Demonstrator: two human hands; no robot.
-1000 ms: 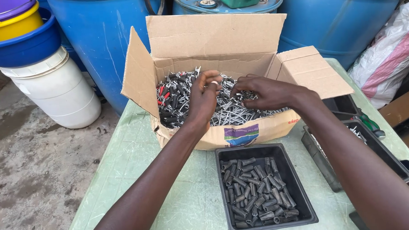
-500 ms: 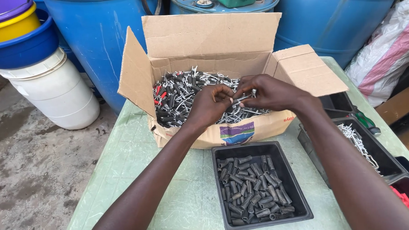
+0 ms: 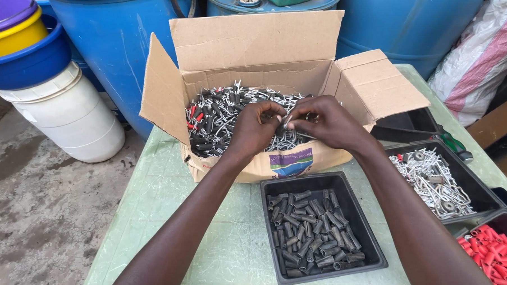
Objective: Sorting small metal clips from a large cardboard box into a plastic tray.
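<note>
Both hands meet over the open cardboard box (image 3: 274, 85): left hand (image 3: 253, 131) and right hand (image 3: 328, 123), fingertips pinched together on one small metal connector (image 3: 287, 122), each grip closed on an end of it; finer detail of the piece is too small to tell. Directly beneath the grip lies the heap of connectors (image 3: 219, 118) filling the box, mostly grey metal with black sleeves, a few red ones at the far left of the hands. Just below the grip, nearer the person, a black tray (image 3: 325, 269) holds black sleeves. To the right of the right hand, a second black tray (image 3: 474, 191) holds bare metal pieces; beyond that, at the frame corner, red sleeves (image 3: 493, 255). All rest on a pale green desk (image 3: 171, 201). Behind the box stand blue barrels (image 3: 121, 46); far left of the hands, a white bucket (image 3: 73, 118).
</note>
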